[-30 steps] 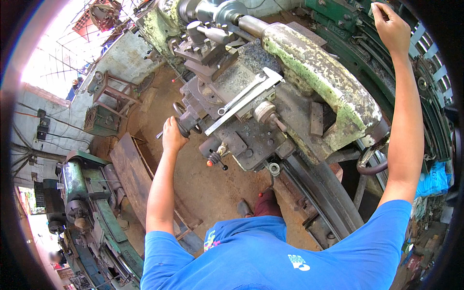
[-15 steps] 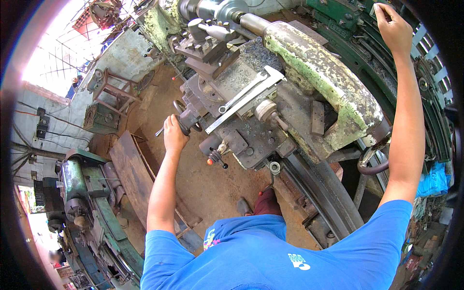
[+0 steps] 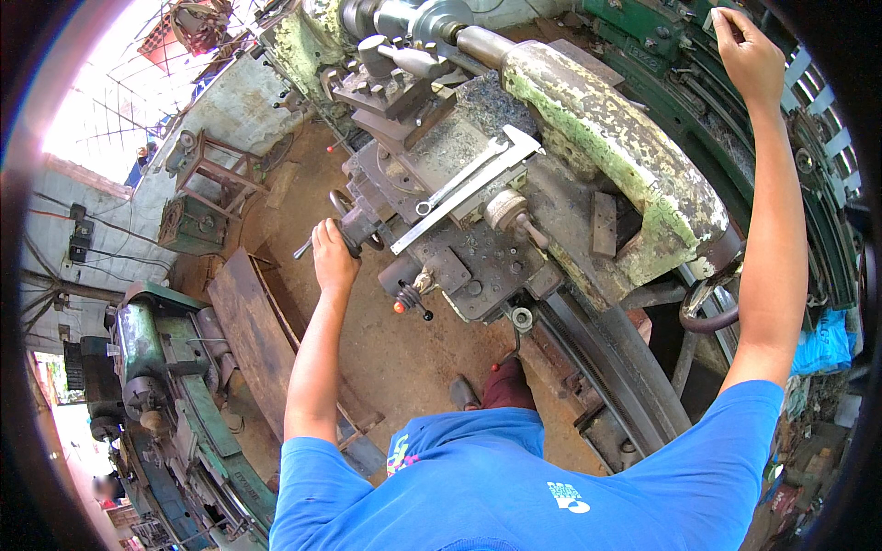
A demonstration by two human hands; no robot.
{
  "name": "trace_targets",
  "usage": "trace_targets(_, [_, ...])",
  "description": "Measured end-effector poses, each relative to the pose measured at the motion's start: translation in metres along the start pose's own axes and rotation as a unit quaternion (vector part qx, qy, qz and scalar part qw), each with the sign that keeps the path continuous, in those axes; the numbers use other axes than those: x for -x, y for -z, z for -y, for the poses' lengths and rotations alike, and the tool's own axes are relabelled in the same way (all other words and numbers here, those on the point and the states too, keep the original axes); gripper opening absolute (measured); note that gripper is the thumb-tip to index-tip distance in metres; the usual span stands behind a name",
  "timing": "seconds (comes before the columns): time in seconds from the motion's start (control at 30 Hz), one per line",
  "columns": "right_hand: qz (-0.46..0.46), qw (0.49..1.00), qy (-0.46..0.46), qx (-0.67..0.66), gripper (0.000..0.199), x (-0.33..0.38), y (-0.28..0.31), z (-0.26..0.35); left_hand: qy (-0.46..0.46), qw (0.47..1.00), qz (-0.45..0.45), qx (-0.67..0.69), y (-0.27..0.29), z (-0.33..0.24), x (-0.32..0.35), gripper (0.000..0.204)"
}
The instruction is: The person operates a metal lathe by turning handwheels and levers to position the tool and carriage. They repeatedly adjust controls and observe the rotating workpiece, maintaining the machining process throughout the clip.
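My left hand (image 3: 333,261) is closed around the hub of a handwheel (image 3: 369,230) on the lathe carriage, left of the cross slide. Up at the far right, my right arm is stretched out. The fingers of my right hand (image 3: 751,57) are bent and pressed together beside a green machine; whatever may be between them is too small to make out. A steel vernier caliper (image 3: 459,204) lies across the carriage with a combination wrench (image 3: 459,177) alongside it. Beyond them stands the tool post (image 3: 386,96), and a shiny metal cylinder (image 3: 441,16) sits at the tailstock centre.
The worn green tailstock (image 3: 625,156) fills the middle right, with its handwheel (image 3: 712,317) near my right forearm. Ball-ended levers (image 3: 413,303) stick out at the carriage front. Another green lathe (image 3: 170,367) stands at left, beside a leaning brown metal sheet (image 3: 248,308).
My left hand and forearm have shifted very slightly to the right, still on the handwheel. My right hand stays almost where it was, dipping a touch.
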State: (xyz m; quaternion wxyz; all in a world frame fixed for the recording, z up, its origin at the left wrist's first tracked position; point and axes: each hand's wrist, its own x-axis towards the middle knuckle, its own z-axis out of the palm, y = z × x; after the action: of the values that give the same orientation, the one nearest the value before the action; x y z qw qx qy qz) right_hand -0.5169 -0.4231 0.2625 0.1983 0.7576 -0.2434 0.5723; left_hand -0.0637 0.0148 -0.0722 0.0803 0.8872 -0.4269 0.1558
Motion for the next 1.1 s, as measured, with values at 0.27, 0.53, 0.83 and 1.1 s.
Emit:
trace_targets(0.27, [0.085, 0.996, -0.016, 0.031, 0.025, 0.001, -0.013, -0.044, -0.010, 0.999, -0.033, -0.013, -0.006, -0.001, 0.006, 0.087])
trace_targets(0.53, [-0.016, 1.000, 0.026, 0.001, 0.009, -0.008, 0.009, 0.032, -0.013, 0.998, -0.060, -0.022, -0.014, 0.000, 0.007, 0.087])
trace_targets(0.83, [-0.008, 1.000, 0.020, -0.004, 0.008, -0.005, 0.005, 0.022, -0.028, 0.990, 0.133, -0.044, 0.040, 0.001, -0.020, 0.097])
trace_targets(1.1, [-0.005, 0.999, 0.033, -0.011, 0.008, -0.006, 0.004, 0.013, -0.045, 0.904, 0.424, 0.037, 0.048, 0.051, -0.103, 0.098])
